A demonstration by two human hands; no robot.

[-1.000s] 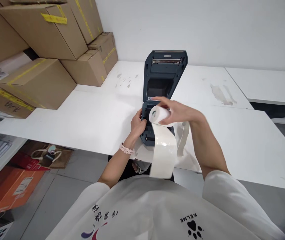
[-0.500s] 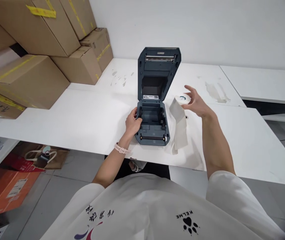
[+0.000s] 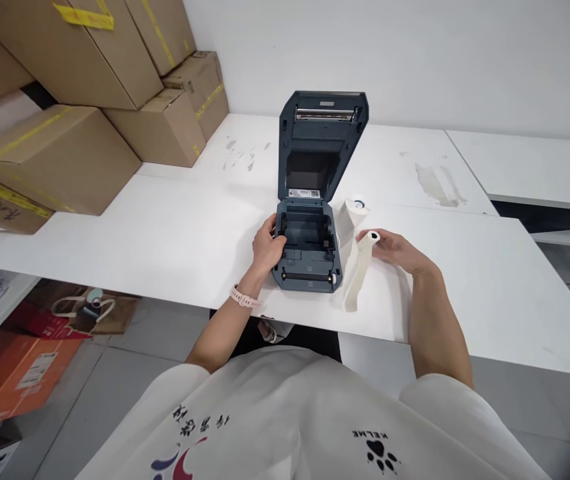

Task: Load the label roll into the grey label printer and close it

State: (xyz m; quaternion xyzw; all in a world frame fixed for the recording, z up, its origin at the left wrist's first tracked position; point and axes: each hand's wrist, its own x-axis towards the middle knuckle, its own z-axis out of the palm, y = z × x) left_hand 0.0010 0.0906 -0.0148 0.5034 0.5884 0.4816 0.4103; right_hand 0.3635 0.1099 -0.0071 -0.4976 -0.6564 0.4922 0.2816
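Note:
A dark grey label printer (image 3: 307,250) sits near the front edge of the white table (image 3: 165,233), its lid (image 3: 321,143) standing open and its roll bay empty. My left hand (image 3: 267,245) grips the printer's left side, with a pink watch on that wrist. Just right of the printer, a white paper roll (image 3: 354,208) stands on end. A loose paper strip (image 3: 355,277) trails from it toward the table edge, curled into a thin tube at the top. My right hand (image 3: 395,246) has its fingers closed on that curled end.
Cardboard boxes (image 3: 59,157) with yellow tape are stacked on the table's left end. A second white table (image 3: 535,170) stands at the right. Below the table on the left are an orange box (image 3: 9,377) and a brown bag (image 3: 85,313).
My right hand carried the roll from over the printer to the right, stood it on the table, then dropped onto the strip's curled end. My left hand stayed on the printer.

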